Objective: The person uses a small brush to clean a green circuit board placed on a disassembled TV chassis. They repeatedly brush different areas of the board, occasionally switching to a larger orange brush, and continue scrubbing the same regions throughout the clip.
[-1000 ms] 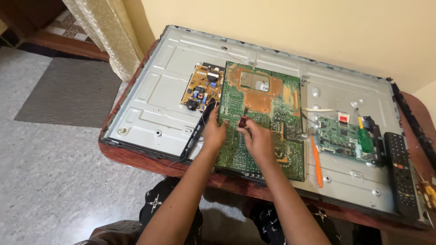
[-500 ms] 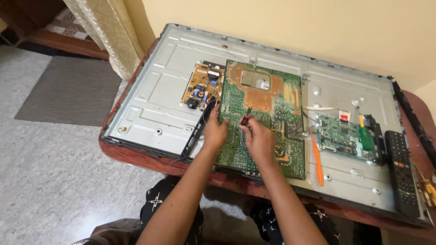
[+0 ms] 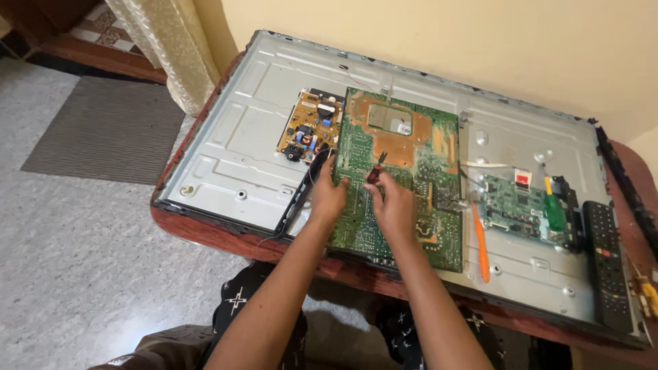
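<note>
While the left hand (image 3: 329, 199) lies spread on the large green circuit board (image 3: 404, 185), the right hand (image 3: 394, 205) pinches a small red-handled tool (image 3: 374, 171) mid-board. At one o'clock, a pale rectangular label (image 3: 404, 128) sits on the board's copper patch

A large flat-panel television screen (image 3: 226, 147) lies face down on the red-brown wooden surface (image 3: 205, 229), its grey metal back panel upward, rectangular with a thin black frame. On the big green circuit board (image 3: 411, 171) resting on that panel, a small white rectangular label (image 3: 404, 129) sits inside the bare copper-coloured patch near the top edge. Its print is too small to make out. No packages or signs show.
</note>
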